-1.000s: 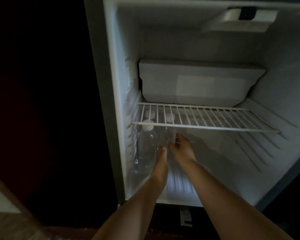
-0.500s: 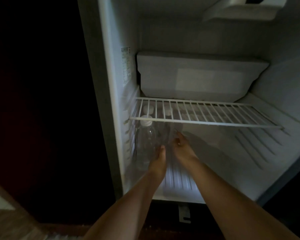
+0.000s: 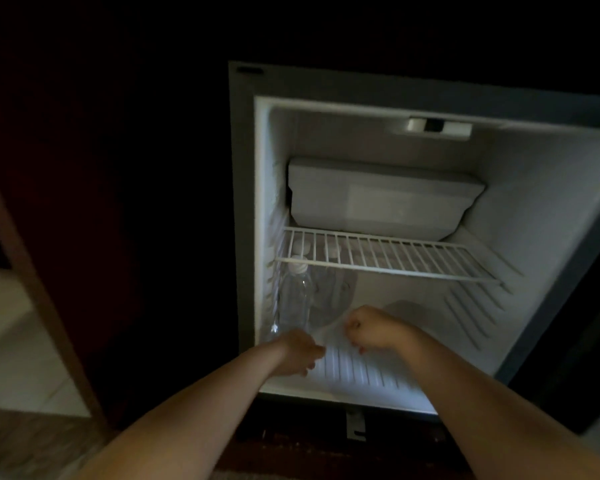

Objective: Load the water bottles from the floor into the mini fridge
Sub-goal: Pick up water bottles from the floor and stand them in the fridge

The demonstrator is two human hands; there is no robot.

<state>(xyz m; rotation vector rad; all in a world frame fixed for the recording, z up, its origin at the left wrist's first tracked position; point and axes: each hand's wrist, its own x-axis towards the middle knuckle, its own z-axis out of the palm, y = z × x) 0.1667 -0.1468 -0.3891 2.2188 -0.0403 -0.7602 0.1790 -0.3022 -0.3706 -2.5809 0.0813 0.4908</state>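
The open mini fridge [image 3: 551, 209] fills the right of the head view. Clear water bottles with white caps stand at the lower left under the wire shelf [image 3: 388, 261]; the front one [image 3: 293, 303] is plainest, with others behind it [image 3: 329, 292]. My left hand [image 3: 297, 353] hovers at the fridge's front edge just below that bottle, fingers curled and holding nothing. My right hand [image 3: 371, 329] is a little to the right above the ribbed floor, fingers loosely curled and empty. Neither hand touches a bottle.
A white freezer box [image 3: 381, 199] sits above the shelf at the back. The fridge's lower right floor [image 3: 430, 327] holds nothing. Dark cabinet surrounds the fridge; a brown wooden frame [image 3: 39, 296] and pale floor lie at the left.
Both hands have drawn back from the bottles toward the fridge's front edge. The camera has pulled back, so more of the fridge shows.
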